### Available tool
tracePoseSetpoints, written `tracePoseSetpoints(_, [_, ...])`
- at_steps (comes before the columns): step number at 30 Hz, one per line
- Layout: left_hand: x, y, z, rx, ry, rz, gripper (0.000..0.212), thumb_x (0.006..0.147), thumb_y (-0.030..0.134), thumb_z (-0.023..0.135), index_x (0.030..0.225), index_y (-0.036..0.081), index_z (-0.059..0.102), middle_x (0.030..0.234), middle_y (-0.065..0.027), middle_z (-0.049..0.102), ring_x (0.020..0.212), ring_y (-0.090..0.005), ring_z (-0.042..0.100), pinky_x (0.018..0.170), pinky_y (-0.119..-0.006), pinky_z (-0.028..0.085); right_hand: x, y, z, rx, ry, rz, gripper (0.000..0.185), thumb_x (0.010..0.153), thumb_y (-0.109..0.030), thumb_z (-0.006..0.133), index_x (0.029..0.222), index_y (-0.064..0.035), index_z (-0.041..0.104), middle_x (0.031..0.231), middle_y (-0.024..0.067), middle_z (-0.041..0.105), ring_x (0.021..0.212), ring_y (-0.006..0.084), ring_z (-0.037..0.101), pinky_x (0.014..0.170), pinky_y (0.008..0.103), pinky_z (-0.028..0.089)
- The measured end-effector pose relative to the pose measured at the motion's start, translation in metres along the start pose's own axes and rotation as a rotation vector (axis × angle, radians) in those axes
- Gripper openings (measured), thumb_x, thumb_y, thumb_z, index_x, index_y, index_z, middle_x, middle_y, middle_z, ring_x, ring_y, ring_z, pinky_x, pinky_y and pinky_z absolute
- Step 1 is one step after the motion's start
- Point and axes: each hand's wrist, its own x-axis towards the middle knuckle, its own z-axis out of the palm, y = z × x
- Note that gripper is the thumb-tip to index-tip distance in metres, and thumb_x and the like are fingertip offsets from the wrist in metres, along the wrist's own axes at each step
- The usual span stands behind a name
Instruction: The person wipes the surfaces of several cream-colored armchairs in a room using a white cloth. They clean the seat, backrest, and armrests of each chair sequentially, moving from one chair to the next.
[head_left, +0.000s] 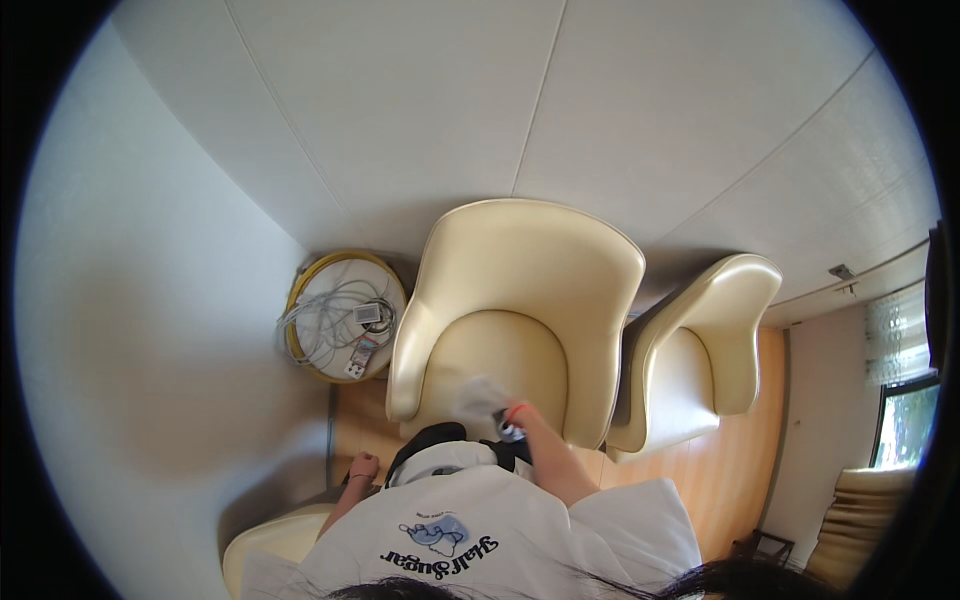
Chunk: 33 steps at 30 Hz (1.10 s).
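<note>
My right hand (517, 411), with a red band at the wrist, is over the front of a cream padded armchair (536, 240). A blurred whitish, cloth-like thing (478, 397) extends from this hand above the chair's seat (499, 349); the blur hides the fingers. Close beside the wrist is a small black-and-white item (510, 429), too unclear to name. At lower left my left hand (365, 465) is low by my side with its fingers curled and a thin dark bracelet on the wrist. It is near another cream chair (274, 536); whether it grips anything is unclear.
Left of the armchair stands a round yellow-rimmed table (294, 341) with tangled grey cables (319, 315), a small white box (367, 313) and a small printed packet (362, 354). A second cream armchair (675, 375) stands right. Pale walls (420, 97) enclose the corner; wooden floor (735, 465) shows.
</note>
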Motion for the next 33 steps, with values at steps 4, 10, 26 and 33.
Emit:
tracePoseSetpoints(4, [-0.024, 0.049, -0.025, 0.173, -0.256, -0.086, 0.027, 0.067, 0.023, 0.048, 0.079, 0.002, 0.060, 0.081, -0.0175, 0.060, 0.078, -0.0297, 0.058, 0.071, -0.035, 0.044, -0.068, 0.080, -0.038, 0.223, 0.279, 0.291, 0.033, 0.072, -0.022, 0.047, 0.096, -0.0016, 0.056, 0.095, 0.0195, 0.056, 0.085, 0.0292, 0.056, 0.072, 0.0372, 0.045])
tracePoseSetpoints(10, [0.028, 0.039, -0.031, 0.311, -0.179, 0.112, 0.027, 0.066, 0.023, 0.048, 0.076, 0.002, 0.061, 0.081, -0.0177, 0.060, 0.078, -0.0299, 0.058, 0.072, -0.037, 0.044, -0.143, 0.121, -0.004, 0.426, 0.528, 0.399, 0.041, 0.067, -0.025, 0.053, 0.102, -0.0032, 0.053, 0.094, 0.0190, 0.057, 0.087, 0.0298, 0.055, 0.076, 0.0359, 0.044])
tracePoseSetpoints(26, [0.152, 0.172, -0.001, 0.585, -0.333, 0.569, 0.022, 0.073, 0.020, 0.045, 0.068, 0.001, 0.056, 0.064, -0.0126, 0.057, 0.054, -0.0213, 0.054, 0.049, -0.032, 0.042, -0.229, 0.003, 0.321, 1.388, 0.420, 0.989, 0.020, 0.063, -0.021, 0.062, 0.073, -0.0050, 0.064, 0.068, 0.0073, 0.057, 0.062, 0.0175, 0.053, 0.050, 0.0345, 0.041])
tracePoseSetpoints(33, [0.095, 0.219, -0.013, 0.523, -0.479, 0.239, 0.035, 0.073, 0.032, 0.051, 0.064, -0.002, 0.054, 0.056, -0.0127, 0.054, 0.040, -0.0183, 0.052, 0.033, -0.032, 0.040, -0.231, 0.004, 0.367, 1.438, 0.754, 1.356, 0.021, 0.071, -0.018, 0.051, 0.081, -0.0015, 0.060, 0.079, 0.0098, 0.059, 0.071, 0.0216, 0.054, 0.059, 0.0373, 0.043])
